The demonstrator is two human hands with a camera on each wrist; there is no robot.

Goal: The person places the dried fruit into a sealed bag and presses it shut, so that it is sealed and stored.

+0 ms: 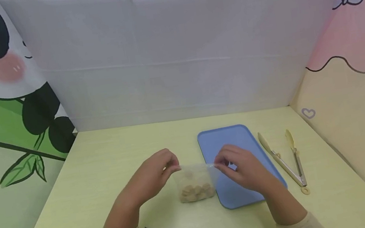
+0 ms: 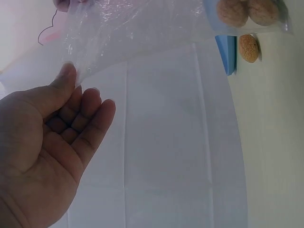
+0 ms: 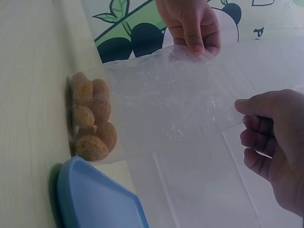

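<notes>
A clear plastic bag [image 1: 197, 180] stands upright on the table, several walnuts [image 3: 92, 118] gathered along its bottom. My left hand [image 1: 157, 174] pinches the bag's top left corner between thumb and finger. At the opposite top corner, my right hand [image 1: 242, 166] pinches the plastic the same way, above the blue tray. The bag's upper part is stretched between both hands, as the right wrist view shows. Outside the bag, one loose walnut [image 2: 249, 47] lies on the table, seen faintly through the plastic in the head view.
The blue tray [image 1: 230, 142] lies just right of the bag, its left edge close beside it. Tongs [image 1: 287, 163] with yellowish tips rest spread on the table further right. White sheeting [image 1: 175, 60] rises behind the table, with painted side panels [image 1: 360, 104] left and right.
</notes>
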